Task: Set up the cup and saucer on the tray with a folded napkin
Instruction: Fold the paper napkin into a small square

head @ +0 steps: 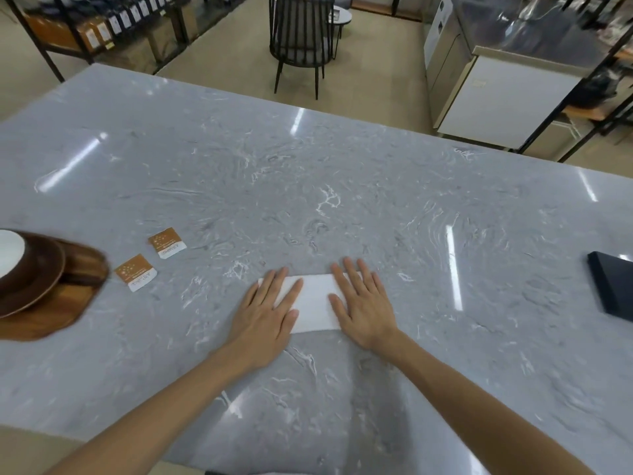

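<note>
A white folded napkin (313,303) lies flat on the grey marble counter (308,186), near its front middle. My left hand (267,313) rests palm down on the napkin's left end, fingers spread. My right hand (363,303) presses flat on its right end. At the far left a wooden tray (73,296) carries a dark brown saucer (42,272), and on that sits a cup with a white inside (8,253), cut off by the frame edge.
Two small orange and white sachets (168,242) (136,272) lie between the tray and the napkin. A dark flat box (613,286) sits at the right edge. Beyond the counter stand a black chair (299,39), shelving and a steel cabinet (486,84).
</note>
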Action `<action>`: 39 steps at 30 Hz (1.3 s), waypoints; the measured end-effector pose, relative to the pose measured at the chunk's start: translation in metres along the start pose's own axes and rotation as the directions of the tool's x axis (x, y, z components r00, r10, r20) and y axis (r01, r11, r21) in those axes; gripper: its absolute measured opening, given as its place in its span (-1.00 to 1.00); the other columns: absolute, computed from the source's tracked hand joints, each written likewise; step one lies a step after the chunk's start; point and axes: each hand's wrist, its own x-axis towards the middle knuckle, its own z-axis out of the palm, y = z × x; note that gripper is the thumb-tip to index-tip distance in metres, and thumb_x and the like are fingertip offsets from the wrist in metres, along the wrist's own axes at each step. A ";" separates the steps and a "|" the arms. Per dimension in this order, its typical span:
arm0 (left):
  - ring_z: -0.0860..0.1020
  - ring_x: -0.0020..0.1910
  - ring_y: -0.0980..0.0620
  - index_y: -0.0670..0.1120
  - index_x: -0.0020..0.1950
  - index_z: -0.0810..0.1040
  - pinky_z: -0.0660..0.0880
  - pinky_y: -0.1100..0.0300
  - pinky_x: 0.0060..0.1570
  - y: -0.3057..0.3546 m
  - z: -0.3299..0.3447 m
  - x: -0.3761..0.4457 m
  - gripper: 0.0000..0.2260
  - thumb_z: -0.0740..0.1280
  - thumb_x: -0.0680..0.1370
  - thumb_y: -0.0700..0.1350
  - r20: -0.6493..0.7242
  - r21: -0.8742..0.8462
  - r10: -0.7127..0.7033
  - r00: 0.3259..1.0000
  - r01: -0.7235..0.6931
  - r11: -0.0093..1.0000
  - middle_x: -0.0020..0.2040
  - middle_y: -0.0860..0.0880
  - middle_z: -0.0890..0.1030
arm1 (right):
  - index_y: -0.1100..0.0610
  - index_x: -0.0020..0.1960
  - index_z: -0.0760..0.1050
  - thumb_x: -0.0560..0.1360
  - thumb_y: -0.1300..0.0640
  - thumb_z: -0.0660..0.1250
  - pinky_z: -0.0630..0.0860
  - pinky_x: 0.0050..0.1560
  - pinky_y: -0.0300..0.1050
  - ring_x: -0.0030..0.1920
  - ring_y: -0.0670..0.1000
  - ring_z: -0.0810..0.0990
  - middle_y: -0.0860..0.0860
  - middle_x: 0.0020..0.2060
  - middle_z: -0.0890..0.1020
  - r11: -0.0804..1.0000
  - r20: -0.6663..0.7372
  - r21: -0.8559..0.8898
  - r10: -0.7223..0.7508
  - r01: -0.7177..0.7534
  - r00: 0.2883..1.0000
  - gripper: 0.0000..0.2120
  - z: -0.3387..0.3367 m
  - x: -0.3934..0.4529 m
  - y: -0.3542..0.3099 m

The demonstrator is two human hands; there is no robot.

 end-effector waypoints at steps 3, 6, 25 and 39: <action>-0.07 0.64 -0.17 0.07 0.65 -0.09 -0.02 -0.19 0.56 0.018 0.007 -0.030 -0.45 -0.13 0.66 0.15 0.029 -0.006 -0.087 0.996 0.087 0.996 0.66 -0.15 -0.09 | -0.07 0.67 -0.02 0.67 -0.21 -0.04 -0.03 0.62 0.16 0.66 0.07 -0.09 -0.03 0.66 0.02 0.942 0.093 -0.038 -0.328 0.332 0.940 -0.40 -0.014 0.033 0.026; -0.08 0.62 -0.28 0.09 0.64 -0.10 -0.05 -0.26 0.51 0.055 0.020 -0.054 -0.42 -0.07 0.65 0.18 0.061 -0.021 -0.145 0.988 0.147 0.989 0.64 -0.25 -0.11 | -0.15 0.66 -0.11 0.69 -0.20 -0.03 -0.12 0.62 0.09 0.65 0.01 -0.16 -0.09 0.67 -0.05 0.822 0.217 -0.093 -0.534 0.562 0.817 -0.41 -0.029 0.076 0.047; 0.47 0.22 -0.01 0.01 0.44 0.48 0.46 0.12 0.18 0.014 -0.029 -0.050 -0.59 0.31 0.58 -0.06 0.124 -0.337 0.155 0.980 -0.105 0.936 0.27 -0.03 0.43 | 0.04 0.32 0.59 0.53 -0.04 0.43 0.42 0.43 -0.05 0.44 -0.05 0.46 -0.03 0.44 0.49 0.887 -0.221 0.406 -0.137 0.219 0.966 -0.61 0.003 -0.116 -0.023; 0.56 0.09 -0.02 -0.03 0.20 0.59 0.55 0.10 0.00 0.012 -0.015 -0.037 -0.67 0.40 0.45 0.00 -0.147 -0.125 0.521 0.841 -0.539 0.833 0.17 -0.04 0.59 | 0.18 -0.04 0.71 0.48 0.18 0.54 0.66 -0.18 -0.10 -0.14 0.07 0.73 0.05 -0.06 0.75 0.934 -0.406 0.060 -0.299 0.352 0.863 -0.91 -0.004 -0.116 -0.028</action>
